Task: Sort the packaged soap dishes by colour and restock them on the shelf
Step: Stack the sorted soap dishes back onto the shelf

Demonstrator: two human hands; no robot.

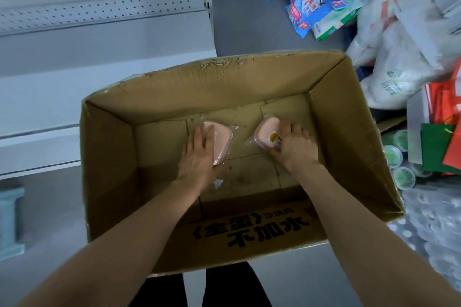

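Two pink soap dishes in clear plastic wrap lie on the floor of a large open cardboard box (107, 152). My left hand (199, 154) lies over the left pink dish (220, 143), fingers wrapped round its near edge. My right hand (293, 144) grips the right pink dish (265, 136), which carries a white and yellow sticker. Both arms reach down into the box from the near side. The white shelf (50, 139) stands at the left, its boards bare in view.
Blue and green packets (311, 2) lie on the grey floor beyond the box. White plastic bags (399, 67), red and green paper bags (441, 142) and green-lidded cups (399, 174) crowd the right side. A pale blue stand (10, 219) sits at the lower left.
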